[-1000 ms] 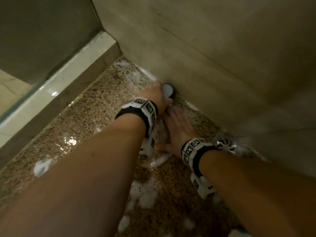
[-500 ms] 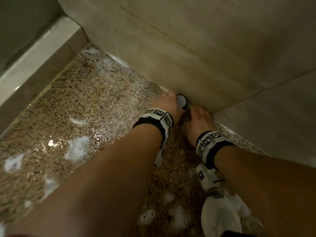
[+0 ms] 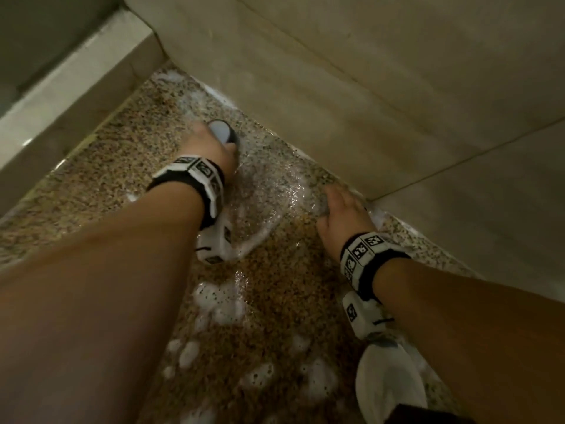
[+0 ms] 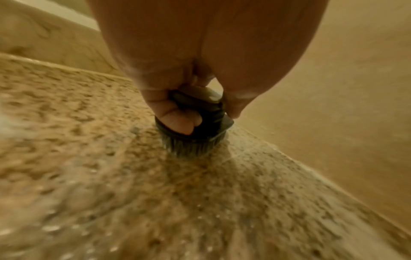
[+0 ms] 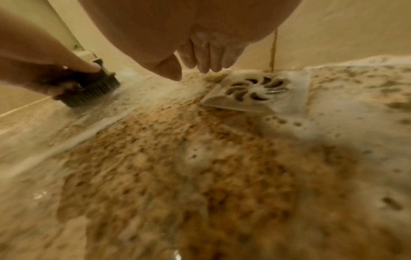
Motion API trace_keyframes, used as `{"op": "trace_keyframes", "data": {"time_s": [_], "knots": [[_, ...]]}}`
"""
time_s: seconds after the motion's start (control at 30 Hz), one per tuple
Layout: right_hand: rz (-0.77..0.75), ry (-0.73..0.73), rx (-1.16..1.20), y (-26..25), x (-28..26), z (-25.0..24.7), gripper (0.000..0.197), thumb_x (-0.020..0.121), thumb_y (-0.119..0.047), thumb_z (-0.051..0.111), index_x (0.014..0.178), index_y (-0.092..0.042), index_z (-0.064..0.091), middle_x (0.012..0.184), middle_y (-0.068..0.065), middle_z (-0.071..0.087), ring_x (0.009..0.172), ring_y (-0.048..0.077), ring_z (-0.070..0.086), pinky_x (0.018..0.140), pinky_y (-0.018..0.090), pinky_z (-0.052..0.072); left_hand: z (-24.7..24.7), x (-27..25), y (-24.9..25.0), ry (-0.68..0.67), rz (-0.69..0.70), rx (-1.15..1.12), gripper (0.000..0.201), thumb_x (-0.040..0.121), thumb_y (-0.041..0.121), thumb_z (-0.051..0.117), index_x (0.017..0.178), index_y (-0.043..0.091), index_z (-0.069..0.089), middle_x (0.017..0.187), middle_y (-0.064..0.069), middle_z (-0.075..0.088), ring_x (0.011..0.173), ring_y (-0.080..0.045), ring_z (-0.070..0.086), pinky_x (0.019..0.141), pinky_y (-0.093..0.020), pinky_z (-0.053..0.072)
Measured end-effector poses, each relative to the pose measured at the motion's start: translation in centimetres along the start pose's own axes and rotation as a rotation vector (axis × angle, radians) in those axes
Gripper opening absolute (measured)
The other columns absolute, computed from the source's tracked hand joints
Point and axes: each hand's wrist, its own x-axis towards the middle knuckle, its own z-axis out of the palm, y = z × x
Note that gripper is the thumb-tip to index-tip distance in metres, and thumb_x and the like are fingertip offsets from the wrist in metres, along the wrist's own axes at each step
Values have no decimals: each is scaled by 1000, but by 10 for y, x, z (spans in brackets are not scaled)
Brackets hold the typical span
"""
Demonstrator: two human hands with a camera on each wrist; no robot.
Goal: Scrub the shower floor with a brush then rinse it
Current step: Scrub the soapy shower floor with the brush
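Note:
My left hand grips a round dark scrub brush by its top, bristles down on the wet speckled shower floor near the far wall. In the left wrist view the fingers curl round the brush and its grey bristles press on the stone. The right wrist view shows the same brush at left in foam. My right hand rests on the floor near the wall with straight fingers, holding nothing, just in front of the drain.
A square white floor drain sits at the wall's foot, ringed by foam. Beige tiled walls bound the floor on the far side, a raised curb on the left. Foam patches lie nearer me. A white shoe stands bottom right.
My left hand has moved the brush left along the wall, away from the right hand. The right hand stays by the wall near the drain; a trail of wet foam lies between them.

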Motion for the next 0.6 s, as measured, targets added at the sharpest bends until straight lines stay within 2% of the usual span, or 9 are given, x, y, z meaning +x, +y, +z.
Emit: {"op": "trace_keyframes", "data": {"time_s": [0.03, 0.07, 0.17, 0.23, 0.3, 0.33, 0.43, 0.53, 0.6], "knots": [[7, -7, 8, -3, 0, 0, 64, 100, -24, 43, 159, -19, 19, 166, 5, 17, 151, 24, 16, 122, 35, 16, -4, -1, -4, 5, -16, 18, 75, 100, 41, 58, 156, 10, 21, 146, -19, 48, 121, -41, 57, 91, -48, 52], [21, -3, 22, -6, -1, -1, 63, 101, -23, 42, 159, -19, 18, 166, 5, 16, 151, 24, 16, 122, 35, 16, -4, -9, -4, -6, 5, 28, 74, 99, 42, 58, 156, 11, 22, 143, -18, 50, 118, -40, 58, 90, -49, 52], [68, 34, 88, -10, 1, -4, 63, 102, -23, 43, 159, -16, 18, 165, 8, 20, 150, 27, 20, 123, 38, 19, 23, -50, 6, -53, 186, 53, 47, 97, 41, 61, 132, 19, 38, 109, -7, 60, 88, -31, 59, 68, -41, 47], [99, 52, 118, -10, 5, -8, 66, 100, -22, 49, 158, -15, 18, 163, 10, 25, 148, 31, 24, 122, 41, 24, 47, -75, 20, -141, 292, 109, 46, 96, 44, 61, 127, 21, 36, 108, -10, 62, 90, -34, 63, 69, -40, 47], [126, 51, 125, -9, 10, -12, 69, 98, -21, 51, 159, -17, 16, 163, 9, 23, 148, 31, 22, 122, 43, 23, 68, -90, 33, -286, 356, 125, 54, 95, 46, 60, 133, 20, 32, 111, -12, 65, 93, -34, 65, 70, -38, 47], [136, 38, 120, -9, 13, -13, 70, 98, -19, 50, 159, -18, 15, 164, 8, 20, 149, 30, 20, 122, 43, 21, 75, -95, 37, -348, 372, 116, 58, 95, 47, 59, 137, 19, 30, 111, -11, 66, 90, -33, 65, 68, -37, 46], [114, 39, 80, -10, 20, -11, 68, 98, -16, 49, 158, -16, 17, 164, 9, 21, 149, 30, 21, 122, 41, 20, 76, -93, 35, -361, 346, 61, 54, 97, 44, 59, 136, 18, 32, 111, -11, 67, 80, -29, 58, 67, -36, 46], [-9, 52, 33, -19, 25, -3, 64, 100, -22, 44, 159, -21, 17, 164, 8, 22, 149, 29, 23, 123, 41, 21, 53, -72, 15, -270, 220, -52, 54, 98, 43, 60, 138, 19, 34, 121, -14, 66, 96, -34, 65, 73, -37, 45], [-132, 19, -21, -32, 33, 4, 62, 103, -33, 37, 160, -26, 13, 167, 3, 16, 152, 24, 17, 124, 40, 16, 30, -52, -7, -176, 96, -156, 61, 99, 43, 60, 145, 17, 30, 127, -16, 63, 107, -37, 64, 74, -38, 44]]}}
